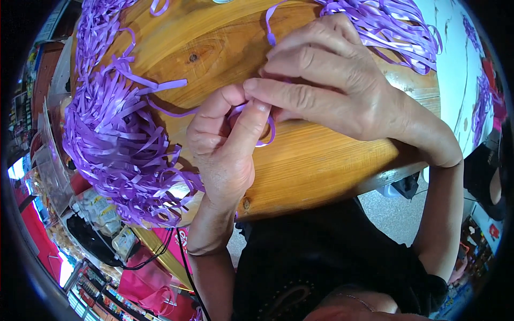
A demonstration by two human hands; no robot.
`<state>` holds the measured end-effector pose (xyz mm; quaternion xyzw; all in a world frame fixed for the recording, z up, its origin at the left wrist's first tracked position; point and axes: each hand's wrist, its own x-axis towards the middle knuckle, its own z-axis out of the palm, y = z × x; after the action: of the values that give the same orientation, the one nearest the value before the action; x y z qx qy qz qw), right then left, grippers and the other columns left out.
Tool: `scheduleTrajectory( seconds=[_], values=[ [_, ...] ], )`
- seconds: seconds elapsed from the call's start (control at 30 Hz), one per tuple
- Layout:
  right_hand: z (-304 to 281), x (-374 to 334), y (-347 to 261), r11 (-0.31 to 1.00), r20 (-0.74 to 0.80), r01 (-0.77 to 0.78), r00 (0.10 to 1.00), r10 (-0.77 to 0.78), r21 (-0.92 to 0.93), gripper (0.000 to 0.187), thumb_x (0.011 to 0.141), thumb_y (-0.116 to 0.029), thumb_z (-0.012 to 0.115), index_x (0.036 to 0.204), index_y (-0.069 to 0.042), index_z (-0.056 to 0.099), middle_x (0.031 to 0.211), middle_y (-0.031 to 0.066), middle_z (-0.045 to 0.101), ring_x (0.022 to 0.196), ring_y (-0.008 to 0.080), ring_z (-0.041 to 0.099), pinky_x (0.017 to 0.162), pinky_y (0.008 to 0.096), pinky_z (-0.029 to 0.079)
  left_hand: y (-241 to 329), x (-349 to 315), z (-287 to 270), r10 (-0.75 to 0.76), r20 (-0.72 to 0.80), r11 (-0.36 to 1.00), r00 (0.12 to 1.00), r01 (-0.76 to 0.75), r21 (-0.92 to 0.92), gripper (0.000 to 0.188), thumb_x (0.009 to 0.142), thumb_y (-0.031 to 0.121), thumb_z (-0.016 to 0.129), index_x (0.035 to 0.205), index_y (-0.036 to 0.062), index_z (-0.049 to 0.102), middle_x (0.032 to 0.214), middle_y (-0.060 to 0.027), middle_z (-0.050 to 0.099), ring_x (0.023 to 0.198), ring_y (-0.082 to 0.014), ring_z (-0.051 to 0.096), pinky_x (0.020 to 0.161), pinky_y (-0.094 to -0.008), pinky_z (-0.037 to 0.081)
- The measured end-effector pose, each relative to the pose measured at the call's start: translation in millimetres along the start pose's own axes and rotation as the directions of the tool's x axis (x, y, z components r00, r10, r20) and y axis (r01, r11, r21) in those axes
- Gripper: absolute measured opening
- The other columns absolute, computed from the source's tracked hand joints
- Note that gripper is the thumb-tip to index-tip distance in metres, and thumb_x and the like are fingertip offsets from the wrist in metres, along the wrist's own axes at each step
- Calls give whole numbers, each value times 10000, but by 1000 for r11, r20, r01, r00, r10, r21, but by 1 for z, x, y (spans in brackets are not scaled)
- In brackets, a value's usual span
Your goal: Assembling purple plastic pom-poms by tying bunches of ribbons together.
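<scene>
Over the wooden table, my two hands meet at the fingertips. My left hand [227, 139] is closed in a pinch on a thin purple ribbon [272, 131], which loops below the thumb. From this hand the ribbon runs left to a large heap of purple ribbon strips [115, 139]. My right hand [334, 80] reaches in from the right, its thumb and forefinger pressed together against the left fingertips. The ribbon between the fingers is mostly hidden, so I cannot see its exact shape there.
A second bundle of purple ribbons [396, 32] lies at the table's far right. Under everything is the round wooden table [321, 166]. Beside it on the right, a white marbled surface [455, 64] carries more purple strands. Bags and a black cable [187, 267] are at lower left.
</scene>
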<state>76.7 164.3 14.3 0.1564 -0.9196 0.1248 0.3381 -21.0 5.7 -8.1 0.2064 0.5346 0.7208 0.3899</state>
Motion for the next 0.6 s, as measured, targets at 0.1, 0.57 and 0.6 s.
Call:
scheduleTrajectory(
  seconds=[0.1,0.57,0.6],
  values=[
    [-1,-8,4,999,12,9,1000,-9,-46,368,634,-210,707,953,-32,673,836,45,574,802,173,551,647,293,363,-2,1,2,-3,5,1000,1000,3,12,102,817,-7,620,915,21,621,735,28,572,616,-20,474,534,-161,378],
    [-5,-6,10,982,77,-140,988,131,127,354,655,-173,725,964,-14,656,837,60,581,799,193,559,685,316,415,17,2,-2,99,-57,991,993,-93,100,97,797,-36,629,881,11,627,720,13,588,617,-29,505,558,-159,393],
    [-1,-10,11,954,72,-208,978,197,216,371,667,-168,728,991,-10,643,841,66,585,794,198,566,704,315,433,15,3,-3,97,-85,991,992,-89,95,104,795,-38,631,888,6,628,734,11,592,627,-33,508,569,-158,394]
  ],
)
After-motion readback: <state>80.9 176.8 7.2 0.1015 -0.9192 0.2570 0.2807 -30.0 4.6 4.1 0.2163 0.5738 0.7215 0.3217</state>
